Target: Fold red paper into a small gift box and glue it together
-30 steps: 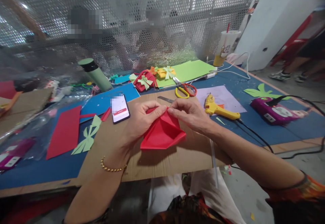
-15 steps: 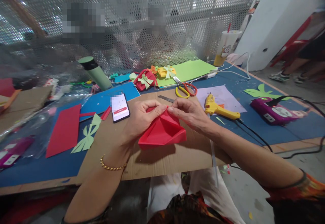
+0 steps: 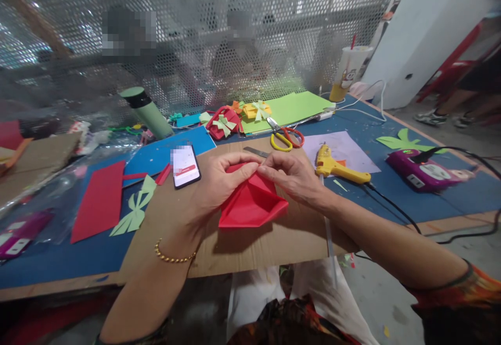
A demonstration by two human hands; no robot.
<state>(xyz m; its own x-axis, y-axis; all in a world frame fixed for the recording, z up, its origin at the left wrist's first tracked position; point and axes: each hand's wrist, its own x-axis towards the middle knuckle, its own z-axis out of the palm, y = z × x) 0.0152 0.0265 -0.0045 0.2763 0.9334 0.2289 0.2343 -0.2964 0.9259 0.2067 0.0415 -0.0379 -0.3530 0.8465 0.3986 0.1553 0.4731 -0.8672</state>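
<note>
Both hands hold a folded red paper box point(image 3: 250, 209) above a sheet of brown cardboard point(image 3: 219, 261). My left hand point(image 3: 225, 178) grips its upper left side, thumb pressed along the far edge. Opposite it, my right hand point(image 3: 293, 178) pinches the far right part, with thumb and fingertips close to the left thumb. The near side of the box shows an open hollow; its far side is hidden behind my fingers. Just beyond the hands lie a metal ruler or blade point(image 3: 255, 152) and scissors point(image 3: 285, 140). A yellow glue gun point(image 3: 340, 170) rests to the right on lilac paper point(image 3: 356, 152).
A phone point(image 3: 185, 166), red paper point(image 3: 99, 199) and a green paper bow point(image 3: 135, 210) lie left. A green flask point(image 3: 144, 115) and a red paper piece with a bow point(image 3: 223, 123) stand behind. At right are a purple power strip point(image 3: 418, 170), a cord and a drink cup point(image 3: 348, 73).
The red paper box has tilted slightly, its lower left corner shifting right and inward. Both hands keep nearly the same place and grip.
</note>
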